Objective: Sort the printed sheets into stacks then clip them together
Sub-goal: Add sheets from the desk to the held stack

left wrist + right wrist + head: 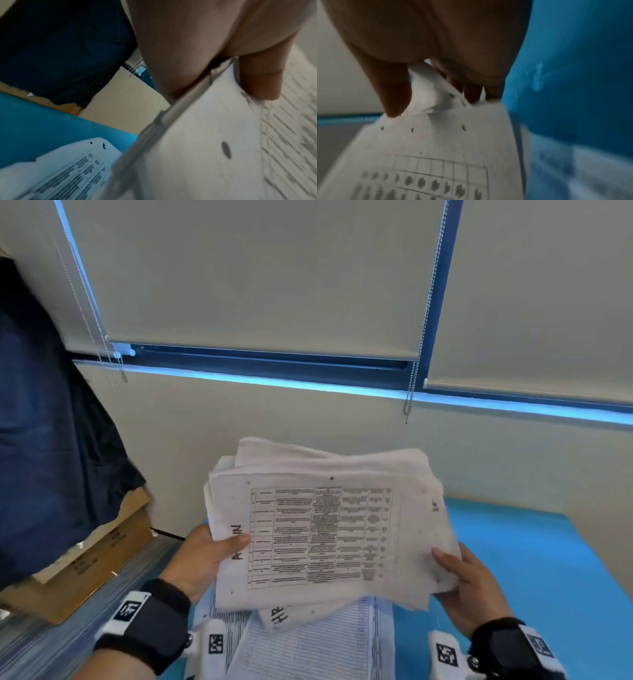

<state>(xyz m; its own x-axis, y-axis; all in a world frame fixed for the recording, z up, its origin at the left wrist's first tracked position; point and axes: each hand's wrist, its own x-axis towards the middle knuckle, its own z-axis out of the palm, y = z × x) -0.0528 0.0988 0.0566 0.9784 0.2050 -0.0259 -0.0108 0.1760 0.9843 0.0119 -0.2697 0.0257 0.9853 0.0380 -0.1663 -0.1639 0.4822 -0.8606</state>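
A thick, ragged stack of printed sheets [325, 529] is held up above the blue table [534, 559]; its top page carries a printed grid of text. My left hand [205, 556] grips the stack's left edge, thumb lying on the top page. My right hand [462, 580] grips the right edge, thumb on top and fingers underneath. In the left wrist view the thumb [260, 79] presses the stack [197, 148]. The right wrist view shows fingers [393, 88] pinching the crumpled edge of the sheets [436, 142]. More printed sheets [308, 645] lie flat on the table under the held stack.
A cardboard box [85, 570] sits at the left with dark blue cloth [51, 440] draped over it. A wall with lowered window blinds [257, 275] and hanging bead chains stands right behind the table. Bare blue tabletop extends to the right.
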